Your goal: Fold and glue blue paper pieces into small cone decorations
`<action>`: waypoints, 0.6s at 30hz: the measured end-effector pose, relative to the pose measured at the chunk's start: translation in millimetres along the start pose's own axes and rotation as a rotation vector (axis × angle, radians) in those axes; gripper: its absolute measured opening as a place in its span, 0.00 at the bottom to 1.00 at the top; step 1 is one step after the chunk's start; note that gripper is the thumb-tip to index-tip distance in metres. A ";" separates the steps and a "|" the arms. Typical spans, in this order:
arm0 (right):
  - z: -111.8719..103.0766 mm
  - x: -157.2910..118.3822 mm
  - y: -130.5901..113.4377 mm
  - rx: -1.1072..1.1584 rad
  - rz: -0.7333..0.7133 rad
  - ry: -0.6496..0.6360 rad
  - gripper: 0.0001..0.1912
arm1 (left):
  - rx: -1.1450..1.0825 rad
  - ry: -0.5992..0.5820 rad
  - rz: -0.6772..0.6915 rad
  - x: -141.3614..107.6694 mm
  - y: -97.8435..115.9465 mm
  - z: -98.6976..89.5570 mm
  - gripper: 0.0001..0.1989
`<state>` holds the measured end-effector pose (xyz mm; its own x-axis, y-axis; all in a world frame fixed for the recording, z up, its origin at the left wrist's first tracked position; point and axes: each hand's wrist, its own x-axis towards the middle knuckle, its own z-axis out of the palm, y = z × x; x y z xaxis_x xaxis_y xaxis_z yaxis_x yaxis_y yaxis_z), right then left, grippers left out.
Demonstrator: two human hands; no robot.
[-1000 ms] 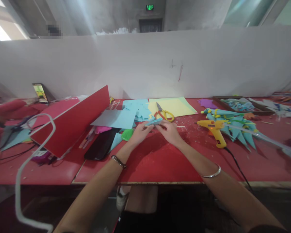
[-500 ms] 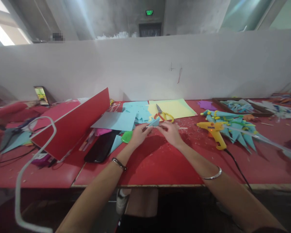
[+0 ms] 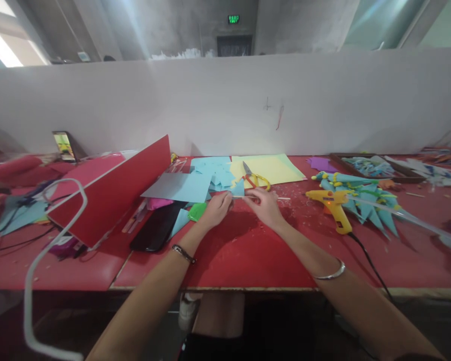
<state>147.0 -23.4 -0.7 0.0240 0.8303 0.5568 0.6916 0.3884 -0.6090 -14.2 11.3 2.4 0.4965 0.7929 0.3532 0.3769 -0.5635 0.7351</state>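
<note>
A small blue paper piece [image 3: 238, 189] is wrapped at a thin white stick [image 3: 283, 199] between my hands, over the red table. My left hand [image 3: 217, 208] pinches the stick at the paper's left side. The fingers of my right hand [image 3: 265, 204] close on the stick at the right, and its end sticks out beyond them. Just behind my hands, scissors [image 3: 263, 181] with red and yellow handles lie on yellow paper [image 3: 285, 168]. Cut blue paper pieces [image 3: 221, 173] are scattered to their left.
A yellow glue gun [image 3: 334, 206] and blue paper cones [image 3: 372, 200] lie at right, before a brown tray [image 3: 409, 176]. A black phone [image 3: 158, 230], green piece [image 3: 197, 211] and upright red board [image 3: 116, 195] stand or lie at left.
The blue paper between my hands now stands up as a pointed shape rather than lying slanted. My left fingers have closed lower on the stick, a little apart from the right hand.
</note>
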 end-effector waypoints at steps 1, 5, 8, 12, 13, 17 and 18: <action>-0.3 -0.1 -0.8 -0.014 -0.001 0.001 0.08 | 0.021 -0.009 0.008 0.1 0.0 -1.5 0.17; -1.4 -0.4 -2.3 -0.071 -0.013 -0.032 0.09 | 0.114 -0.042 0.045 0.5 -0.3 -5.7 0.15; -1.5 -0.9 -2.5 -0.099 -0.018 -0.051 0.09 | 0.179 -0.053 0.063 0.8 -2.5 -6.6 0.13; -1.0 -1.6 -3.3 -0.132 -0.041 -0.058 0.10 | 0.220 -0.095 0.074 0.3 -5.6 -7.0 0.12; -0.8 -1.7 -3.5 -0.137 -0.042 -0.058 0.10 | 0.239 -0.105 0.069 0.1 -5.8 -7.3 0.12; -0.3 -1.2 -2.4 -0.125 -0.042 -0.058 0.10 | 0.229 -0.122 0.032 0.4 -4.4 -7.4 0.15; -0.3 -0.8 -1.7 -0.113 -0.043 -0.059 0.10 | 0.182 -0.124 0.023 0.7 -4.0 -7.2 0.16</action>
<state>146.0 -24.9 0.0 -0.0478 0.8370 0.5452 0.7680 0.3797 -0.5157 -21.0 15.8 3.9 0.5947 0.7511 0.2866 0.4941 -0.6227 0.6068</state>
